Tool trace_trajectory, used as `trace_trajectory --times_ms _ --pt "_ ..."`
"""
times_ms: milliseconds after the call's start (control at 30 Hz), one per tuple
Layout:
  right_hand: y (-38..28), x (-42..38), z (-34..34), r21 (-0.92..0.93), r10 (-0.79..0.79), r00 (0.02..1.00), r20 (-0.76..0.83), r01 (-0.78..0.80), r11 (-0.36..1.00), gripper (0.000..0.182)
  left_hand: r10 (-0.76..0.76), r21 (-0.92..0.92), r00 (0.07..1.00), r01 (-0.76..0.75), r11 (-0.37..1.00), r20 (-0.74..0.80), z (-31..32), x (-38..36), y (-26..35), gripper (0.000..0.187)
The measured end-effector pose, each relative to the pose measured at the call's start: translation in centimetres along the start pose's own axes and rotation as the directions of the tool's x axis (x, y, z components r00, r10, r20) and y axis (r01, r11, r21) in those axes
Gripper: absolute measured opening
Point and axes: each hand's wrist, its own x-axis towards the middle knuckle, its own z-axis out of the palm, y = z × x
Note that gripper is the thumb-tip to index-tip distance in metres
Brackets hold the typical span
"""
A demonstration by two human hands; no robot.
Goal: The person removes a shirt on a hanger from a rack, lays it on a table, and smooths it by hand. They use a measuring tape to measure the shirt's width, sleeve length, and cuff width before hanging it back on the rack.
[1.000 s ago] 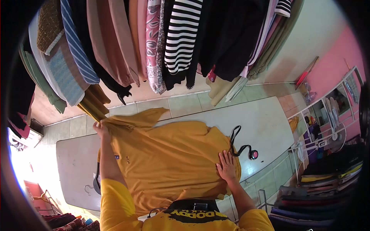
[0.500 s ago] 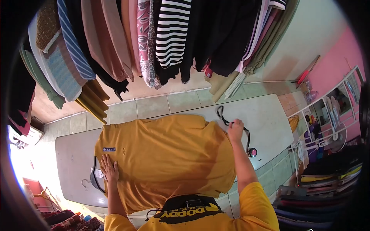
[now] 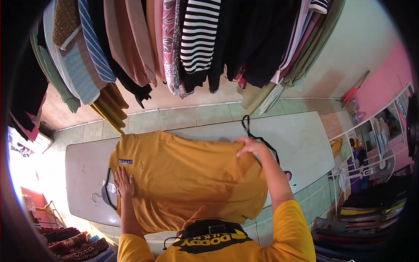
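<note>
A mustard-yellow T-shirt (image 3: 187,174) lies spread sideways on a long grey-white table, its neck end to the left. A black hanger (image 3: 107,195) sits inside the neckline, its metal hook pointing left beside a white tag. My left hand (image 3: 125,183) rests flat on the shirt near the collar, fingers stretched out, just below a dark size strip (image 3: 125,161). At the far right corner of the shirt, my right hand (image 3: 252,147) touches the cloth with thumb and fingers apart. A black strap (image 3: 266,142) with a small round pink-faced object (image 3: 288,175) lies partly behind my right forearm.
The table (image 3: 301,135) extends past the shirt on both sides. Many garments (image 3: 200,35) hang along the far wall. Folded clothes (image 3: 371,205) are stacked at the lower right, patterned fabrics (image 3: 78,244) at the lower left. A white-framed rack (image 3: 371,126) stands at right.
My right hand has moved left from over the black strap onto the shirt's far right corner, and the far edge now lies straighter. My left hand stays flat near the collar.
</note>
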Motion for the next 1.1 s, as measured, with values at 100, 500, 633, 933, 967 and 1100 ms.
trace_trajectory --times_ms 100,500,633,933,967,1100 --pt "3.6 3.2 -4.7 -0.121 -0.21 0.528 -0.823 0.199 0.973 0.045 -0.016 0.002 1.0 0.016 1.0 0.01 0.1 0.0 0.1 0.057" --pt "12.5 -6.0 -1.8 -0.649 -0.627 0.233 -0.743 -0.479 0.591 0.048 -0.048 0.027 0.997 0.047 0.999 0.06 -0.8 0.0 0.5 0.059" --pt "15.3 -10.8 7.6 -0.561 -0.448 0.338 -0.827 -0.454 0.693 0.039 -0.041 0.183 0.997 0.028 0.983 0.063 -1.5 -1.7 -0.1 0.058" --pt "18.2 -14.5 8.2 -0.465 -0.359 0.297 -0.885 -0.525 0.713 0.027 -0.125 0.105 0.992 0.121 0.987 0.033 -0.2 -2.5 -1.7 0.058" --pt "17.4 -13.7 7.3 -0.568 -0.528 0.218 -0.821 -0.408 0.715 0.029 -0.135 0.102 0.99 0.13 0.986 0.042 -0.3 -2.6 -1.7 0.058" --pt "15.4 -5.4 0.8 -0.688 -0.667 0.201 -0.717 -0.051 0.724 0.035 -0.123 0.088 0.991 0.118 0.989 0.049 -0.5 -2.7 -1.7 0.058"
